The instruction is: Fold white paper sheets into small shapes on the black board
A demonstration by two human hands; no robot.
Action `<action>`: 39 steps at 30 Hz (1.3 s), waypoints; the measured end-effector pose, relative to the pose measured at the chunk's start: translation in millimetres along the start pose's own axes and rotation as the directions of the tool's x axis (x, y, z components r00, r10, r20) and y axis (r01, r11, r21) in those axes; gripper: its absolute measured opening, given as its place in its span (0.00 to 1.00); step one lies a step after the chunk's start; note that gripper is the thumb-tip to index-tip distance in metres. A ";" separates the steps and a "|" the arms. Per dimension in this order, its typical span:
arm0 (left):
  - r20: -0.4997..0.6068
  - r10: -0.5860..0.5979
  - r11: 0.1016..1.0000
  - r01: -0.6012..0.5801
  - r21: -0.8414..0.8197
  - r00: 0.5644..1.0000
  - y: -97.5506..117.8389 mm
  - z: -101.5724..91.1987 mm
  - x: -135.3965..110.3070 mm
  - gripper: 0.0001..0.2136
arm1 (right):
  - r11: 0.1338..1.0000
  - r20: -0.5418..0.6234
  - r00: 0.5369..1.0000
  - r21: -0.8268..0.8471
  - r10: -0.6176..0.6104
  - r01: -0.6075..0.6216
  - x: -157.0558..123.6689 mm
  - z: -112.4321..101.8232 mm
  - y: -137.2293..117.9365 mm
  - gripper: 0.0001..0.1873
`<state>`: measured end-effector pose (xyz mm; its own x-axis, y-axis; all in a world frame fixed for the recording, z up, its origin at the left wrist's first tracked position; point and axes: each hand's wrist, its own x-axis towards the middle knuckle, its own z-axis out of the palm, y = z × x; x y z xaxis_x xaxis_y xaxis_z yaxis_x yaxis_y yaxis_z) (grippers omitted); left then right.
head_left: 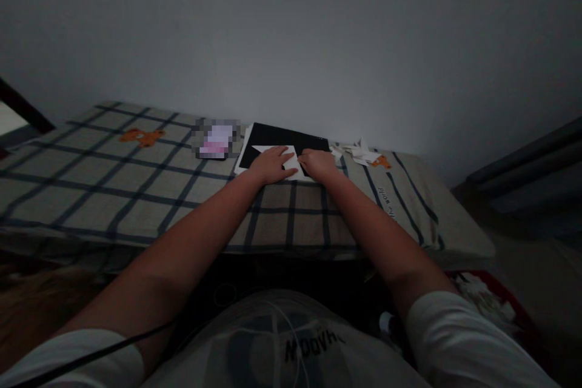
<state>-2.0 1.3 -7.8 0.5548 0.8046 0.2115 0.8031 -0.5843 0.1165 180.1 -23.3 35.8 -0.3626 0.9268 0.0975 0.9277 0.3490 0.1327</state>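
Observation:
A folded sheet of white paper [291, 163] with a pointed left corner lies on a flat black board or folder [282, 135]. My left hand [271, 165] rests flat on the paper, its fingers spread. At the paper's right edge is my right hand [319, 165], its fingers curled together and pinching that edge. White sheets stick out from under the black board on its left side. Just right of my right hand, several folded white paper pieces [360, 152] lie in a loose heap.
A checked cloth [182, 194] with orange bear prints covers the table against a grey wall. Left of the board lies a phone [218, 139], its screen lit and partly blurred. A red container [493, 297] holding crumpled white material stands low at the right.

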 end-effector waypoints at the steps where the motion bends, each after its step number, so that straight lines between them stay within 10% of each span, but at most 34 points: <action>1: -0.001 -0.001 1.000 0.001 -0.003 1.000 -0.3 0.4 0.2 0.34 | 1.000 0.003 1.000 -0.008 -0.013 0.013 -2.8 -0.1 0.2 0.23; 22: -0.001 -0.010 1.000 0.010 -0.013 1.000 0.8 -1.2 -0.9 0.34 | 0.985 0.017 0.986 -0.040 -0.165 0.166 -50.9 -1.1 5.7 0.22; 39: -0.007 0.014 0.999 -0.014 0.031 1.000 2.0 0.2 -4.0 0.34 | 0.961 0.022 0.964 0.089 -0.266 0.263 -38.1 -17.4 17.6 0.16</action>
<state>-2.5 -3.0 -8.6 0.5648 0.7953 0.2201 0.8014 -0.5923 0.0837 208.7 -54.9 51.6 -0.5943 0.8034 0.0365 0.8037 0.5915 0.0653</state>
